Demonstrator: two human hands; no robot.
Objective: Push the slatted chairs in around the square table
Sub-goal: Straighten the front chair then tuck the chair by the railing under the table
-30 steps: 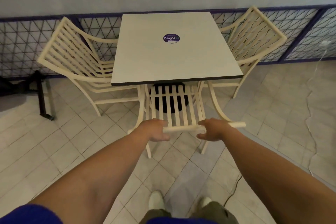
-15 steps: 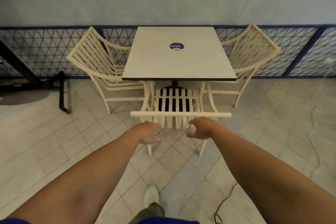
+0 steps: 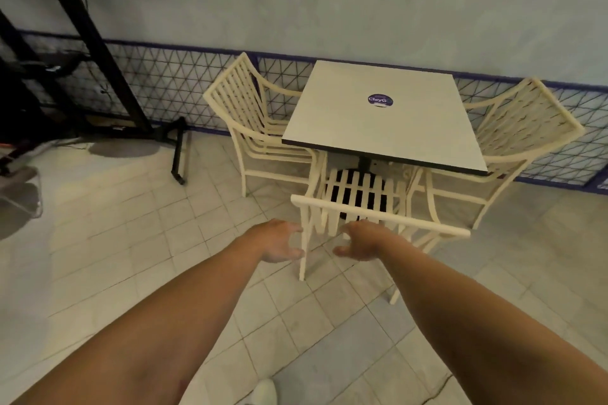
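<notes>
A square grey table point(image 3: 378, 128) with a round purple sticker stands against the wall. Three cream slatted chairs sit around it. The near chair point(image 3: 378, 214) is tucked in, its seat under the table's front edge and its top rail facing me. The left chair point(image 3: 243, 115) and the right chair point(image 3: 526, 122) sit against the table's sides. My left hand point(image 3: 279, 242) and my right hand point(image 3: 360, 240) hover just short of the near chair's back, fingers loosely spread, holding nothing.
A black metal stand point(image 3: 177, 148) with angled legs stands on the floor to the left. A blue-framed mesh fence point(image 3: 171, 89) runs along the wall behind the table. Pale floor tiles point(image 3: 131, 240) spread to the left. My shoe point(image 3: 263, 393) shows at the bottom.
Both hands let go of the near chair's top rail and drew back from it. The view pulled away and swung left.
</notes>
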